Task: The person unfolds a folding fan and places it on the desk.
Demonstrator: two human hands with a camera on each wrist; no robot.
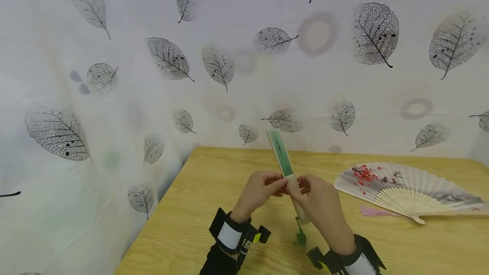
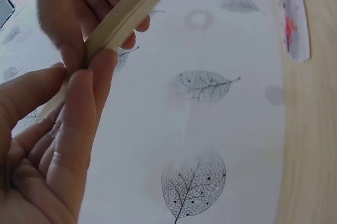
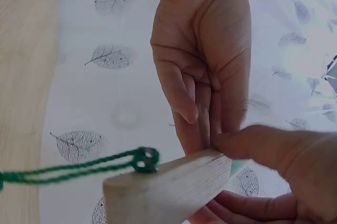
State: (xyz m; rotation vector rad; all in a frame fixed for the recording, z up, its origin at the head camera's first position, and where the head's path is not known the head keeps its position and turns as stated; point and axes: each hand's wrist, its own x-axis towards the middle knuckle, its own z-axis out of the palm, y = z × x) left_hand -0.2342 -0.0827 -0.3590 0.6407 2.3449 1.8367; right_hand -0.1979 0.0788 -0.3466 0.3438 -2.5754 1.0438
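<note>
A folded hand fan (image 1: 281,155) with a green upper part and pale wooden ribs is held up above the table, its top leaning left. My left hand (image 1: 257,191) pinches it near the middle, where the green meets the bare ribs. Gripping the ribs from the other side, my right hand (image 1: 322,207) sits close to the left fingertips. In the left wrist view the rib edges of the fan (image 2: 129,21) run between both hands. A green cord (image 3: 145,159) loops through the fan's lower end, and its green tassel (image 1: 300,238) hangs below.
An open white fan (image 1: 416,183) with red blossoms lies at the right of the wooden table (image 1: 206,181). Its pink tassel (image 1: 376,211) lies beside it. Behind the table hangs a white leaf-print cloth (image 1: 244,84).
</note>
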